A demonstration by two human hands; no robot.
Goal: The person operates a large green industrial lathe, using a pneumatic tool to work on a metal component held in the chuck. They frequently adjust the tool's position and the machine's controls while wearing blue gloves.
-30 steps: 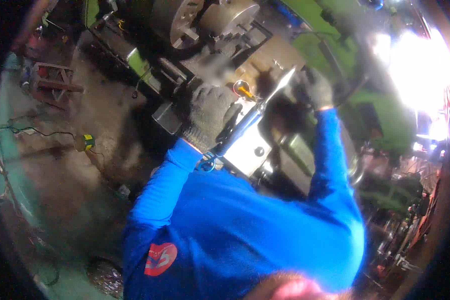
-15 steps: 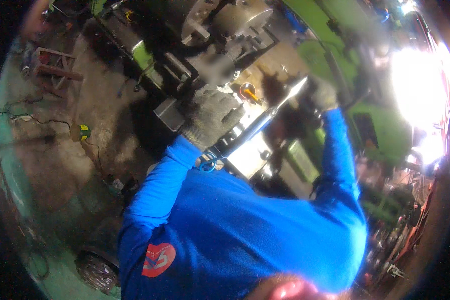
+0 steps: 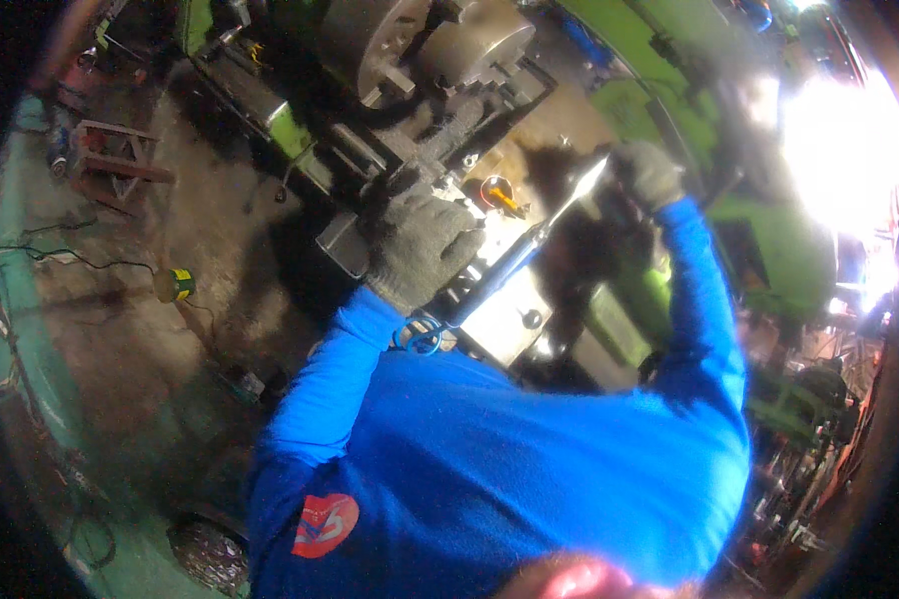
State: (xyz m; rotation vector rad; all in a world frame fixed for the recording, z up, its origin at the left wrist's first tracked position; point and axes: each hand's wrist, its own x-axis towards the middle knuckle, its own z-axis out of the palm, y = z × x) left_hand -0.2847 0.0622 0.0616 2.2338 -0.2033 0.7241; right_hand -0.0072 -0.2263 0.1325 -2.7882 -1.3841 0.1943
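Nearest me, my left hand, gloved, has its grip clenched round the lower shaft of a long metal rod, whose blue ringed end hangs just below my wrist. The rod's long axis runs up and to my right to its pointed tip. There my right hand (gloved too) closes its grip just beside the point. Beyond both sits the lathe chuck.

Blue long sleeves, grey knit gloves on each hand.
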